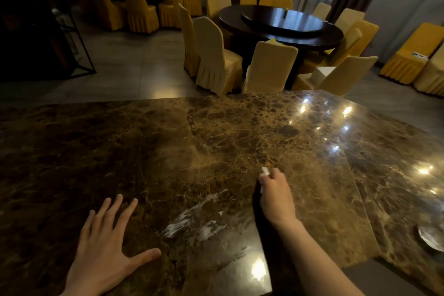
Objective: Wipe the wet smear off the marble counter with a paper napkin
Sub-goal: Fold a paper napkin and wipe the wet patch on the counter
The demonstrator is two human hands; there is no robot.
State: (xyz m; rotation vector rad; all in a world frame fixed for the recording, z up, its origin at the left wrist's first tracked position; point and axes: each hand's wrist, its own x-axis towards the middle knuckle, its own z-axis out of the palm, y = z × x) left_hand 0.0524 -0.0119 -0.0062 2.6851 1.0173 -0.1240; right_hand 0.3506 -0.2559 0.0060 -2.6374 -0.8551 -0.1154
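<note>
A whitish wet smear [200, 216] streaks the brown marble counter [144, 142] near its front, between my two hands. My right hand [276, 194] is closed around a crumpled white paper napkin [265, 170], of which only a small tip shows above the fingers. That hand rests on the counter just right of and beyond the smear. My left hand [108, 245] lies flat on the marble with fingers spread, holding nothing, to the left of the smear.
A glass dish edge [431, 238] shows at the counter's right side. Beyond the counter's far edge stand yellow-covered chairs [216, 55] around a dark round table [281, 24]. A black metal rack [72, 38] stands at the far left.
</note>
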